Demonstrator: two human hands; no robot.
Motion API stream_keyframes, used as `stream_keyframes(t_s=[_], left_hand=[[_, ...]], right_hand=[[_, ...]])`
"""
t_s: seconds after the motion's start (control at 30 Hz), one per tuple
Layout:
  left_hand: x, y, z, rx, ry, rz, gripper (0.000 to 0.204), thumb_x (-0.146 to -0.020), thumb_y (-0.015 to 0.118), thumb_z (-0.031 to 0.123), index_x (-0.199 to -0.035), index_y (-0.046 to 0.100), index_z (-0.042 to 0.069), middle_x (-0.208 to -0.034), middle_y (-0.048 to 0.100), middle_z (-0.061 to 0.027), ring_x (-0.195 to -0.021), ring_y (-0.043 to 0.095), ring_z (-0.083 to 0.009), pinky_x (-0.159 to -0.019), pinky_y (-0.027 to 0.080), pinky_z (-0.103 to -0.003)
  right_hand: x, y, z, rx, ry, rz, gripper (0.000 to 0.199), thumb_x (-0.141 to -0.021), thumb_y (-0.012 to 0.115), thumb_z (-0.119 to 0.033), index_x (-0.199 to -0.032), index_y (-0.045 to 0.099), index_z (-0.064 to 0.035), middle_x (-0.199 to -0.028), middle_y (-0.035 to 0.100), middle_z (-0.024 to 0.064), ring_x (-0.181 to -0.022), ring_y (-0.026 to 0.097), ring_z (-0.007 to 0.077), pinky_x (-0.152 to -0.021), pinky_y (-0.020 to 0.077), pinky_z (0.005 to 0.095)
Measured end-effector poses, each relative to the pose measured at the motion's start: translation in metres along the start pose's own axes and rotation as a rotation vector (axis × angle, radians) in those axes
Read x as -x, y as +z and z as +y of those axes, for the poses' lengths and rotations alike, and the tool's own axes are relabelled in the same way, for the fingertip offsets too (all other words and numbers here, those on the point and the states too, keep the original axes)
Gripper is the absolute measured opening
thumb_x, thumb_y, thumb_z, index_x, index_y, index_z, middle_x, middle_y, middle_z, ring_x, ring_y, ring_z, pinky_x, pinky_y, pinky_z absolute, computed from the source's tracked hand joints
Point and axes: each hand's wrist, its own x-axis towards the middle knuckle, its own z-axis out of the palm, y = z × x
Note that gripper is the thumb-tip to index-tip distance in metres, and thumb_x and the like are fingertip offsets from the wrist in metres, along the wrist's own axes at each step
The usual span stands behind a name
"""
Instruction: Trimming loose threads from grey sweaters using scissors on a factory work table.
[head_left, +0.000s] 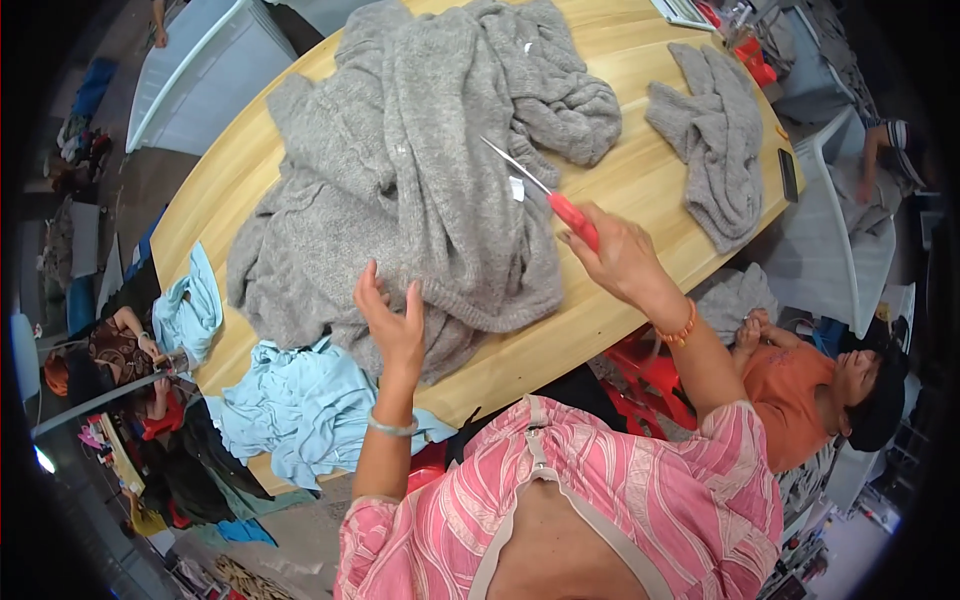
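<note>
Right hand (pixel 615 255): wrapped around red-handled pointed tool (pixel 575 220), tip over grey knit heap (pixel 430 200). Left hand (pixel 393 325): empty, fingers spread; contact unclear. Heap: still bulky, finished share indeterminable; ahead of both hands, worktop (pixel 620 40) centre to far edge. Apart: grey knit piece (pixel 715 150), right edge; pale-blue cloth (pixel 300 405), near-left edge.
</note>
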Motion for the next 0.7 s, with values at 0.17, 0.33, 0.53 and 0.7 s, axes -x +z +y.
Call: stream_keyframes(t_s=[0.17,0.33,0.53,0.7], left_hand=[[-0.012,0.018,-0.013,0.403,-0.420,-0.105,0.046,-0.083,0.069,0.014,-0.123,0.051,-0.001,-0.099,0.058,-0.0030,-0.087,0.054,-0.0135,-0.077,0.043,-0.025],[-0.013,0.010,-0.012,0.945,-0.688,-0.273,0.039,-0.084,0.068,0.009,-0.118,0.054,-0.002,-0.102,0.059,-0.0036,-0.083,0.055,-0.0098,-0.072,0.045,-0.022],[-0.049,0.038,-0.020,1.024,-0.743,-0.055,0.010,-0.086,0.065,0.004,-0.096,0.064,0.000,-0.083,0.063,0.0009,-0.074,0.055,-0.0053,-0.068,0.044,-0.019],[-0.035,0.036,-0.029,1.031,-0.667,-0.026,0.007,-0.089,0.064,0.009,-0.094,0.064,0.004,-0.089,0.064,0.0003,-0.079,0.056,-0.0051,-0.071,0.044,-0.020]], right_hand=[[-0.101,0.020,-0.039,-0.004,-0.123,-0.044,0.030,-0.088,0.060,-0.032,-0.107,0.056,-0.0084,-0.083,0.064,0.0205,-0.080,0.061,0.0408,-0.069,0.0468,0.0480],[-0.094,0.025,-0.028,0.001,-0.199,-0.103,0.027,-0.088,0.059,-0.032,-0.099,0.056,-0.0071,-0.077,0.063,0.0199,-0.075,0.062,0.0401,-0.068,0.0475,0.0487],[-0.015,0.007,-0.014,0.047,-0.235,-0.444,0.025,-0.087,0.060,-0.031,-0.096,0.057,-0.0075,-0.069,0.062,0.0195,-0.067,0.062,0.0403,-0.061,0.0480,0.0487],[-0.005,-0.005,-0.016,0.106,-0.191,-0.405,0.027,-0.087,0.061,-0.033,-0.096,0.057,-0.0076,-0.064,0.061,0.0194,-0.064,0.062,0.0400,-0.060,0.0485,0.0479]])
